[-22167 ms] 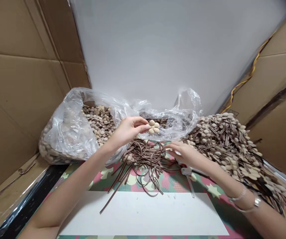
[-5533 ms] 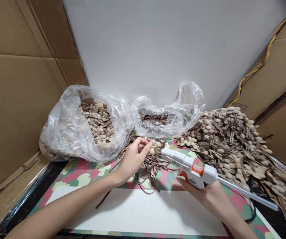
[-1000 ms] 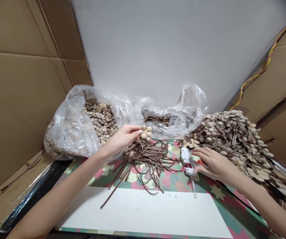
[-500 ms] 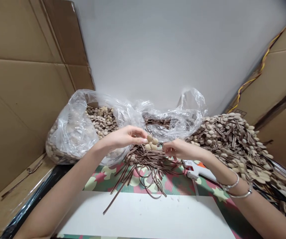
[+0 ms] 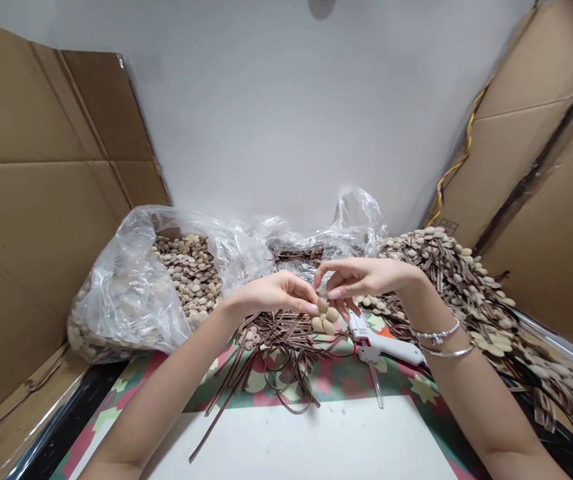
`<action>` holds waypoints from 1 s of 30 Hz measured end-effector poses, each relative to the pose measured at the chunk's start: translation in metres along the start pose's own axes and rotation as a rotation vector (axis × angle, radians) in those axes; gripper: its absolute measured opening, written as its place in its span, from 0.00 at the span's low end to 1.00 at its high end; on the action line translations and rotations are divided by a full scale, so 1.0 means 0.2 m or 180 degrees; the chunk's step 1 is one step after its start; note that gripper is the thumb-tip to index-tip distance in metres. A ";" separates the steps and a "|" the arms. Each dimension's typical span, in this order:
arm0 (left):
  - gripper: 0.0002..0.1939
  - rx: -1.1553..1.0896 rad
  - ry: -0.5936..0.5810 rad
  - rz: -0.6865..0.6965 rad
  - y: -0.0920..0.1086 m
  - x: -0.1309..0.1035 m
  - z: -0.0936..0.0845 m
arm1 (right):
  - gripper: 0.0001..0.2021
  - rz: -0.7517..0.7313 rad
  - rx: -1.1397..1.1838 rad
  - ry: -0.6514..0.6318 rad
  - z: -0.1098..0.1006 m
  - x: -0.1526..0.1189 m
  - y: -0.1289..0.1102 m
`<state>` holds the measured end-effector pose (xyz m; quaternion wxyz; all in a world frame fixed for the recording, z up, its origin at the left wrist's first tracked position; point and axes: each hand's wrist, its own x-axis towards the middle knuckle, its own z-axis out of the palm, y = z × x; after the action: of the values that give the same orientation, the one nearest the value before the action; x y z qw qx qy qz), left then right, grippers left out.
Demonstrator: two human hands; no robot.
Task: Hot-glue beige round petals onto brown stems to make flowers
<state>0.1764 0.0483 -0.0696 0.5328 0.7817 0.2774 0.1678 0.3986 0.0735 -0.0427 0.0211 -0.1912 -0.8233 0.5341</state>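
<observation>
Between thumb and fingers of my left hand [image 5: 286, 293] is a beige flower-shaped piece [image 5: 324, 319] with rounded petals. My right hand [image 5: 361, 280] hovers just above and right of it. Its fingers are bent, with a small gap between index finger and thumb, and I see nothing held there. Below both hands lies a heap of thin brown strips [image 5: 286, 340], with a small flower piece [image 5: 250, 337] at its left side. A white hot glue gun [image 5: 386, 345] rests to the right, nozzle downward.
A clear plastic bag [image 5: 136, 287] full of beige pieces [image 5: 191, 273] stands at the left. Another bag holds brown strips [image 5: 296, 256]. Strips with beige pieces pile up [image 5: 466, 293] at right. A white board [image 5: 291, 447] lies in front; cardboard [image 5: 41, 220] flanks both sides.
The view has tilted up and turned right. My right hand has risen and moved over the flower piece, its fingers loosening. My left hand still holds the piece, now slightly lower.
</observation>
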 end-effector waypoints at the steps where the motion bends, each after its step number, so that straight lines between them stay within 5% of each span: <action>1: 0.08 0.0021 0.0058 -0.0018 0.00 0.00 0.00 | 0.18 0.0031 0.0047 0.0064 0.00 0.00 0.00; 6: 0.10 0.0316 0.0237 -0.0032 0.01 -0.01 0.04 | 0.18 0.0076 -0.0116 0.0660 0.02 0.03 -0.02; 14: 0.12 0.1148 0.0427 -0.0019 0.07 -0.04 0.09 | 0.18 0.0367 -0.0606 0.0953 0.04 0.05 -0.01; 30: 0.14 0.1605 0.0550 -0.0101 0.09 -0.06 0.12 | 0.14 0.0154 -0.0467 0.0588 0.03 0.07 0.01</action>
<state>0.1849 0.0180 -0.0620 0.2980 0.8681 0.3671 0.1511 0.3839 0.0742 -0.0492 0.0699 -0.2604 -0.8498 0.4529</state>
